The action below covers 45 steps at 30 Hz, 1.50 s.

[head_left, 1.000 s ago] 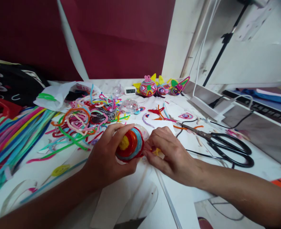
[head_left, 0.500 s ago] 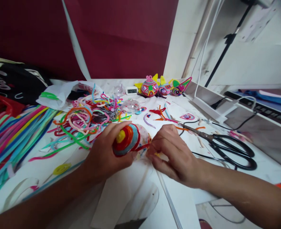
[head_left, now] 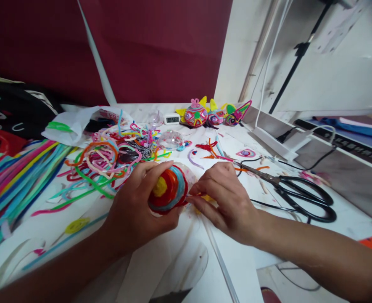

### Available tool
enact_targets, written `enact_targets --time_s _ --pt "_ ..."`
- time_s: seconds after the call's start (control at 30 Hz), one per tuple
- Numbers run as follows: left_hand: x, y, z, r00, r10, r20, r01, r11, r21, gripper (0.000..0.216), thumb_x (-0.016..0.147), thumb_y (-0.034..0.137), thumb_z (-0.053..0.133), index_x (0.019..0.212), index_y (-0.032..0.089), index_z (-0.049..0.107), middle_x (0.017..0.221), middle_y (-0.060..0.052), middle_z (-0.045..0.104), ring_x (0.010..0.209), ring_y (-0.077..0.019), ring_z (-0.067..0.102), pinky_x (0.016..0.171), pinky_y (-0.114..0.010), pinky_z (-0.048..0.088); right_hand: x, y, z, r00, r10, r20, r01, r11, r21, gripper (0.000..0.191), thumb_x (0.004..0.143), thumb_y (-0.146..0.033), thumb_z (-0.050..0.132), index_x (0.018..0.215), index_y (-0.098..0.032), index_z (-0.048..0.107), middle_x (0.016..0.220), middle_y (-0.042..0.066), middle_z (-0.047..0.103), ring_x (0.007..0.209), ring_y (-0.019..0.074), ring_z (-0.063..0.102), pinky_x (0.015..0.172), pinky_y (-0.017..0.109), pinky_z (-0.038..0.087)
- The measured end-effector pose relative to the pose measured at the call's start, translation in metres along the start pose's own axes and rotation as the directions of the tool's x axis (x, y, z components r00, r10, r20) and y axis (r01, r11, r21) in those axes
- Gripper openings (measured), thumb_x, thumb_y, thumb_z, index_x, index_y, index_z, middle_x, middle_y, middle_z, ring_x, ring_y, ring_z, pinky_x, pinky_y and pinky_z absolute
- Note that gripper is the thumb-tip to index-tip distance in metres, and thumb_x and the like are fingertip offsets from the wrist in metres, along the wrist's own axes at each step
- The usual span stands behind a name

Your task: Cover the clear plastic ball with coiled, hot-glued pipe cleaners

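Note:
My left hand (head_left: 144,202) is wrapped round a clear plastic ball (head_left: 189,173) covered on its near side with coiled pipe cleaner rings (head_left: 173,185): yellow at the centre, then orange, red, light blue and an outer red one. At the ball's right edge, my right hand (head_left: 222,202) pinches the red pipe cleaner (head_left: 192,196) between thumb and forefinger, its strip running from the outer ring. A bit of yellow shows behind the right fingers. The far side of the ball is hidden.
Large black-handled scissors (head_left: 286,185) lie to the right beside a dark cable. Tangled pipe cleaners (head_left: 110,155) and a long bundle of them (head_left: 18,176) spread at left. Finished colourful figures (head_left: 196,114) and a small digital clock (head_left: 172,119) stand at the back.
My left hand has turned the ball so the rings face more toward me. My right fingers have moved left, closer against the ring edge, and the free red strip looks shorter.

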<state>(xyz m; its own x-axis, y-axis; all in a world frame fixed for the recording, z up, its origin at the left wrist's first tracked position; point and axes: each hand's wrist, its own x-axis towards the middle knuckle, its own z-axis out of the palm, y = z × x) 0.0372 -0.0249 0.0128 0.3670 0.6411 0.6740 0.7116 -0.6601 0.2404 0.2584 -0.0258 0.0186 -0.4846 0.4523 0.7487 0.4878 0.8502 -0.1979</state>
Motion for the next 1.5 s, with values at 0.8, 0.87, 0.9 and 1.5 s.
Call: enact_targets --time_s 0.8,0.87,0.9,1.5 --pt "-0.001 0.001 0.0 0.999 -0.046 0.017 0.046 0.999 -0.007 0.058 0.078 0.037 0.068 0.133 0.022 0.054 0.126 -0.013 0.063 0.118 -0.0353 0.064 0.098 -0.049 0.057 0.005 0.002 0.01 0.973 -0.226 0.05 0.232 0.944 -0.234 0.028 0.1 -0.015 0.047 0.075 -0.017 0.06 0.067 0.005 0.059 0.067 0.0201 0.045 0.069 0.039 0.038" --pt "0.0 -0.002 -0.001 0.996 -0.085 0.03 0.086 0.996 -0.025 0.058 0.079 0.037 0.067 0.134 0.022 0.055 0.124 -0.013 0.063 0.116 -0.0351 0.064 0.097 -0.049 0.056 0.005 0.001 0.009 0.969 -0.245 0.034 0.246 0.948 -0.202 0.025 0.098 -0.014 0.049 0.075 -0.017 0.059 0.067 0.005 0.06 0.066 0.0195 0.047 0.069 0.039 0.039" --pt "0.001 -0.004 -0.002 0.993 -0.115 0.039 0.116 0.993 -0.033 0.058 0.079 0.038 0.068 0.134 0.022 0.056 0.122 -0.012 0.063 0.114 -0.0349 0.065 0.096 -0.049 0.056 0.005 0.001 0.007 0.968 -0.251 0.016 0.25 0.95 -0.185 0.022 0.097 -0.013 0.05 0.076 -0.017 0.058 0.067 0.004 0.06 0.065 0.0191 0.048 0.069 0.039 0.04" --pt "0.009 -0.027 0.0 0.841 -0.502 0.204 0.541 0.756 -0.369 0.071 0.073 0.049 0.075 0.138 0.026 0.057 0.127 -0.008 0.068 0.108 -0.0342 0.067 0.099 -0.05 0.054 0.011 0.031 -0.039 0.796 0.187 0.576 -0.157 0.982 -0.102 0.034 0.081 0.001 0.056 0.111 -0.014 0.063 0.11 0.012 0.071 0.098 0.0255 0.069 0.082 0.036 0.055"
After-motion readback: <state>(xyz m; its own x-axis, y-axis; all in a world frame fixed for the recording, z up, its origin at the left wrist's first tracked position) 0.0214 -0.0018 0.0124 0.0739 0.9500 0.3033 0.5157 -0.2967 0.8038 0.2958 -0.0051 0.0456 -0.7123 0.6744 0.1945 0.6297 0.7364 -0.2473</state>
